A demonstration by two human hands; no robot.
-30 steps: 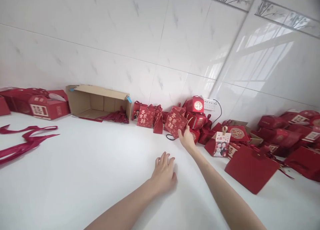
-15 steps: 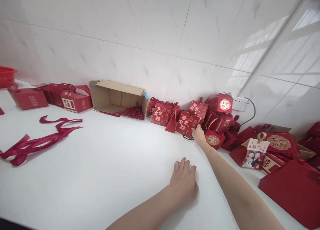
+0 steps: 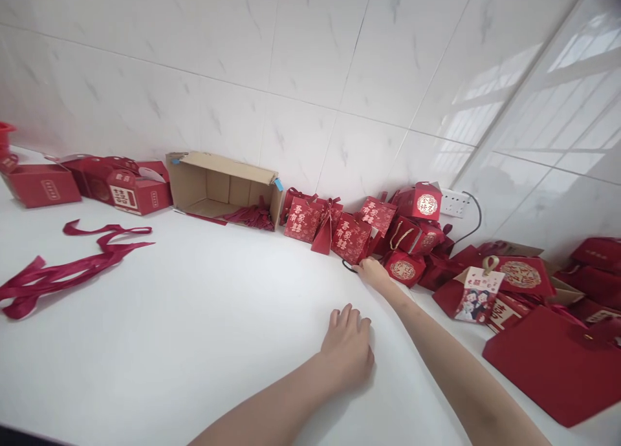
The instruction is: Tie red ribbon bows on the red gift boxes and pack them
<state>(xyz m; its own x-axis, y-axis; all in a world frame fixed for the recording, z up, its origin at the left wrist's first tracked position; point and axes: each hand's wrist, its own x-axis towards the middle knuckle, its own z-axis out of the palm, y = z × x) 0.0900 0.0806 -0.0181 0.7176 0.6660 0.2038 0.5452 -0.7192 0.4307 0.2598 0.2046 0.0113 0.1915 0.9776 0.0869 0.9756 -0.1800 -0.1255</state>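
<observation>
My right hand (image 3: 374, 273) reaches to the foot of a red gift box (image 3: 350, 238) with pale lettering. Its fingers are bent together at the end of a thin black loop (image 3: 348, 265) lying on the table; the rest of that thing is hidden by the hand. My left hand (image 3: 348, 346) rests palm down on the white table (image 3: 218, 329), fingers slightly bent and apart, holding nothing. Left of the lettered box stands a red triangular box (image 3: 323, 237) tied with ribbon, then another lettered box (image 3: 303, 220).
An open cardboard box (image 3: 220, 187) with dark red ribbons (image 3: 255, 214) lies against the tiled wall. Loose ribbons (image 3: 72, 271) and red boxes (image 3: 140, 194) are at the left. More red boxes (image 3: 524, 275) crowd the right, near a white power strip (image 3: 453, 204) with a black cable.
My right hand has moved from the lettered box's side down to the black loop at its foot. My left hand stays on the table. The view has shifted slightly right.
</observation>
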